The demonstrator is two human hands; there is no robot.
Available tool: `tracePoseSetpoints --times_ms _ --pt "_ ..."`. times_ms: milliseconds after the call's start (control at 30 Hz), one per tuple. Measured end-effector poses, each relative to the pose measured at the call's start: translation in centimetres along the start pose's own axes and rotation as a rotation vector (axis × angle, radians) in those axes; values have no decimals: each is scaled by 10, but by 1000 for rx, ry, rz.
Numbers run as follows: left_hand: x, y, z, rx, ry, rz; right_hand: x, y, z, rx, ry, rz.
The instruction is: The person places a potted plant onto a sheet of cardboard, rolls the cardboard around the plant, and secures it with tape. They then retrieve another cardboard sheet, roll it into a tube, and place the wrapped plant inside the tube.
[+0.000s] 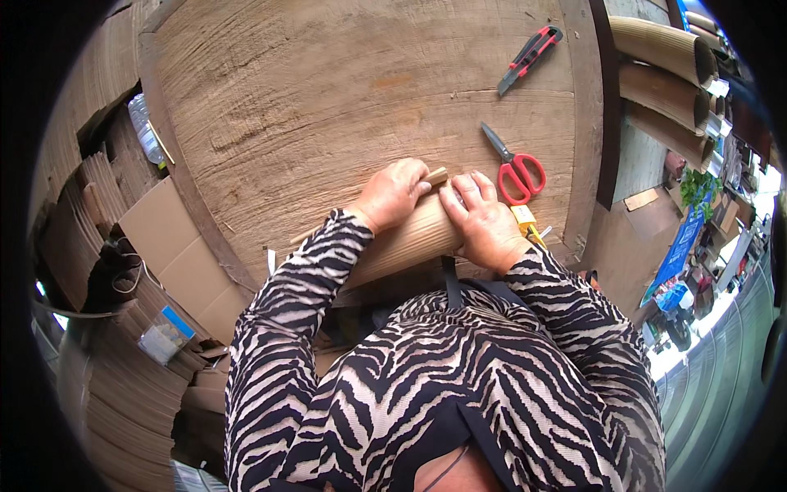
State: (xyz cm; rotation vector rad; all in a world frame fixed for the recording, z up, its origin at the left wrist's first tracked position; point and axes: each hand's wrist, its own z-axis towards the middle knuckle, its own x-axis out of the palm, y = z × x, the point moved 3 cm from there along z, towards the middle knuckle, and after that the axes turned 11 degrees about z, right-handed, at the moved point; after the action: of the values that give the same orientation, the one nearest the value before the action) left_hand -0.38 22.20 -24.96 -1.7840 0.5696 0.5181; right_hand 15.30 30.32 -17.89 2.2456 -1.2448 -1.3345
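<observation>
A corrugated cardboard roll (399, 243) lies slantwise near the front edge of a worn wooden table. My left hand (395, 192) is closed over its far side, fingers curled around a narrow tan strip (438, 177) that runs along the roll. Whether this strip is a separate stick or the sheet's own rolled edge I cannot tell. At the roll's right end, my right hand (482, 220) grips the cardboard with bent fingers. Just beyond that hand lie red-handled scissors (521, 178). A yellow tool (525, 221), partly hidden, is beside my right wrist.
Farther back on the wooden table (344, 80) is a red-and-black utility knife (530, 59), blade out. Finished-looking cardboard rolls (664, 95) are stacked on the right. Stacked cardboard sheets (135, 393) and a plastic bottle (144, 129) stand along the left.
</observation>
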Motion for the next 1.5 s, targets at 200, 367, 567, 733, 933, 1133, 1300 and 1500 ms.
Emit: tracePoseSetpoints --times_ms 200,367,567,733,933,1133,1300,1500 --pt "2 -16 -10 6 -29 -40 -3 -4 0 -32 17 10" --pt "5 -19 -17 -88 -37 -135 11 -15 -7 -81 -123 27" --pt "7 -25 -24 -221 -16 -205 21 -16 -15 -47 -252 55" --pt "12 -39 -30 -185 -67 -118 32 -22 -19 -51 -306 -33" --pt "21 -61 -46 -168 -70 108 34 -22 -26 -126 -293 -14" --pt "39 -77 -61 -141 -207 246 34 -32 -37 -221 -330 155" --pt "52 -86 -74 -111 -303 280 47 -46 -58 -70 -358 388" --pt "61 -97 -82 -166 -347 303 49 -54 -62 -75 -304 369"
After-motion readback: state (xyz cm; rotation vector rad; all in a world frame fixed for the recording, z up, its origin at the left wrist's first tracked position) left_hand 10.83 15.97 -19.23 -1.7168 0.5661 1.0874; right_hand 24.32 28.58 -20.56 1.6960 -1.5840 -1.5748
